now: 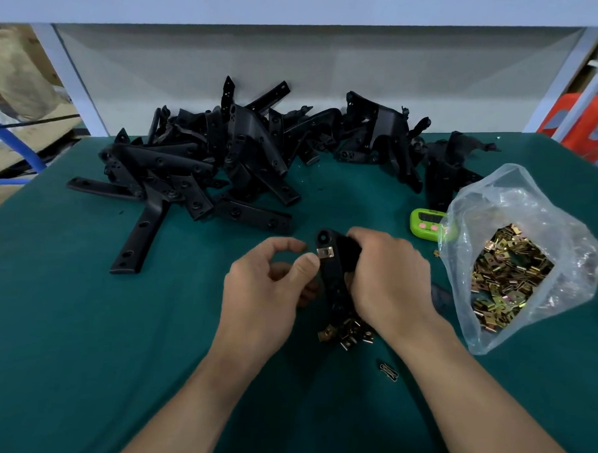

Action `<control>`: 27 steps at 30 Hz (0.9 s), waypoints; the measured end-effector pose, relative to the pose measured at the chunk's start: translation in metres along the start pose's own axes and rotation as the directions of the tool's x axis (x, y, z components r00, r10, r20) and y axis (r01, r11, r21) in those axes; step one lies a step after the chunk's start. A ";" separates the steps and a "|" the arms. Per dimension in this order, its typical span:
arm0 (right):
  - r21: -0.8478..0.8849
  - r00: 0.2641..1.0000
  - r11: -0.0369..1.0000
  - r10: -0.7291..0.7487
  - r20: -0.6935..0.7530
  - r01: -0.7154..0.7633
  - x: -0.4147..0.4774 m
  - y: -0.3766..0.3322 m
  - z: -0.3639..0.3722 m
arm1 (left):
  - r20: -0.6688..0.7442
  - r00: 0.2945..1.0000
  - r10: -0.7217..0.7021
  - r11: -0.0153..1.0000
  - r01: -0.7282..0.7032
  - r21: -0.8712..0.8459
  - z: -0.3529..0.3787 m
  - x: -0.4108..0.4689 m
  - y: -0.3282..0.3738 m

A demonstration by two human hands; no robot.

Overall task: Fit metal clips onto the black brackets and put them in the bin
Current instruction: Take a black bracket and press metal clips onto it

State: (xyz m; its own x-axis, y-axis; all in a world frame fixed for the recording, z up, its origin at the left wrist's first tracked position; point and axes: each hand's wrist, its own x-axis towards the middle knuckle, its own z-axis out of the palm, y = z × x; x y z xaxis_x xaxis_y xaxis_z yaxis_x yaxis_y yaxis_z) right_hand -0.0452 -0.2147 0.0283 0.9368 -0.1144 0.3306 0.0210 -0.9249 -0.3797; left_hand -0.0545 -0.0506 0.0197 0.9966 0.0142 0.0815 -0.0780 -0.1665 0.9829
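Observation:
My right hand point(388, 274) grips a black bracket point(333, 272) upright over the green table. A metal clip point(326, 252) sits on the bracket's upper edge, and the thumb of my left hand point(271, 286) presses against it while the lower fingers touch the bracket. A small heap of loose brass clips point(349, 333) lies on the cloth just below my hands. A big pile of black brackets point(204, 160) covers the far half of the table. No bin is in view.
A clear plastic bag of brass clips point(515, 270) lies open at the right. A green timer point(428, 223) sits beside it. A small dark clip point(389, 370) lies near my right forearm. The green cloth point(80, 336) spreads to the left and front.

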 end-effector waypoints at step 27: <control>0.226 0.988 0.972 -0.090 0.125 0.060 0.008 0.025 0.006 | 0.174 0.969 0.176 0.794 -0.244 0.557 -0.011 -0.005 -0.012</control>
State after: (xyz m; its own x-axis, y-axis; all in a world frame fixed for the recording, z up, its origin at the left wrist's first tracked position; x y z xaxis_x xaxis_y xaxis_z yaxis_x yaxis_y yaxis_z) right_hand -0.0348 -0.2368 0.0162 0.9673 0.0154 0.2532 0.1557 -0.8243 -0.5444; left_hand -0.0587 -0.0380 0.0094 0.9568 -0.1867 0.2230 -0.2895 -0.6852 0.6684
